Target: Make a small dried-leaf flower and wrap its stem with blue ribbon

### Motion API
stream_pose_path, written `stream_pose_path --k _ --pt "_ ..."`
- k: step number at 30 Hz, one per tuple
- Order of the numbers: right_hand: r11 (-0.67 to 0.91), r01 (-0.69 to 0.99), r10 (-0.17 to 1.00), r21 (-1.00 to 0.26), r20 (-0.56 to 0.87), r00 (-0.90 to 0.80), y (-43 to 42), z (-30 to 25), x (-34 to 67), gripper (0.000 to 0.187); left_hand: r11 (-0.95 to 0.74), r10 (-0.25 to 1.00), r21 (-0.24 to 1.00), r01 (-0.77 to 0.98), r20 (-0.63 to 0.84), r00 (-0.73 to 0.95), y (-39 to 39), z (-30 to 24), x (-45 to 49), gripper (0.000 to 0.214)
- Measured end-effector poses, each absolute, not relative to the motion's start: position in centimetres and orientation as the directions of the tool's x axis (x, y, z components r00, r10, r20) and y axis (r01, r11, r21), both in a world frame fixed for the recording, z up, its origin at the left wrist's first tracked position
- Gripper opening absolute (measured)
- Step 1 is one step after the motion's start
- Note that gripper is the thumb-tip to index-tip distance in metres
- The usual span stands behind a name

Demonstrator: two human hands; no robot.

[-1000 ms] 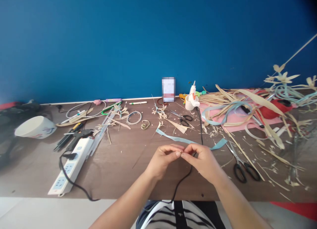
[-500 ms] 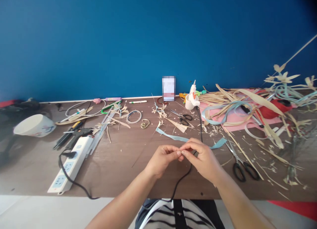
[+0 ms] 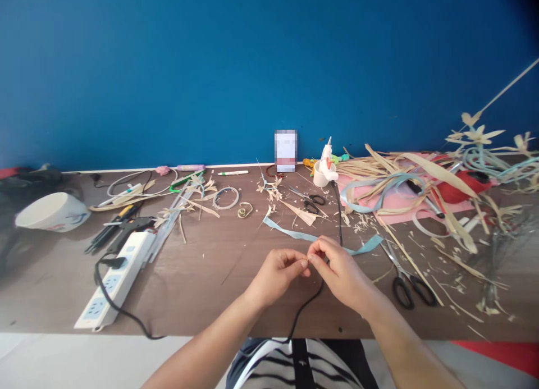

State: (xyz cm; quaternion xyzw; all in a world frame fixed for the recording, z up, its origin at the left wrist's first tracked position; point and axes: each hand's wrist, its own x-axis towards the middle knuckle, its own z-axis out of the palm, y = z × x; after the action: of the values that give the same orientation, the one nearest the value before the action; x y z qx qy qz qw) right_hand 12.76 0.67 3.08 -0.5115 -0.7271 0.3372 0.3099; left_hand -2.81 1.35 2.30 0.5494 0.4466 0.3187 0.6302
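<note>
My left hand (image 3: 281,271) and my right hand (image 3: 334,268) meet fingertip to fingertip above the table's front half. Both are closed in a pinch, thumbs against forefingers. Whatever sits between the fingertips is too small to make out. A light blue ribbon (image 3: 290,232) lies flat just beyond them, partly covered by my right hand. Under that hand a black cable (image 3: 304,310) runs toward the table's front edge. Large scissors (image 3: 402,274) with black handles rest to the right, blades partly apart.
A white power strip (image 3: 115,282) and an oval white bowl (image 3: 53,212) are on the left. Behind stands a white glue gun (image 3: 326,159) in a white cup (image 3: 320,177). Dried pale strips (image 3: 379,164) are heaped on pink paper (image 3: 396,212) at right. Small scissors (image 3: 311,201) lie mid-table.
My right hand's fingers have drawn in slightly and its wrist has turned a little. Both hands stay together in the same place. The view has shifted slightly.
</note>
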Motion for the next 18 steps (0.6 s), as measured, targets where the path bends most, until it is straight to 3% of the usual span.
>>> stream_pose_path --k 9,13,18 --pt "0.182 0.476 0.968 -0.861 0.072 -0.239 0.74 2.68 12.85 0.014 0.26 0.886 0.965 0.038 -0.254 0.389 1.56 2.01 -2.57 0.022" --pt "0.069 0.349 0.969 -0.934 -0.02 -0.246 0.98 2.95 13.32 0.017 0.313 0.885 0.949 -0.046 -0.274 0.376 1.51 2.34 -2.54 0.022" --pt "-0.057 0.175 0.928 -0.983 -0.117 -0.355 1.27 2.86 13.54 0.022 0.426 0.822 0.888 -0.174 -0.299 0.485 1.47 2.52 -2.76 0.018"
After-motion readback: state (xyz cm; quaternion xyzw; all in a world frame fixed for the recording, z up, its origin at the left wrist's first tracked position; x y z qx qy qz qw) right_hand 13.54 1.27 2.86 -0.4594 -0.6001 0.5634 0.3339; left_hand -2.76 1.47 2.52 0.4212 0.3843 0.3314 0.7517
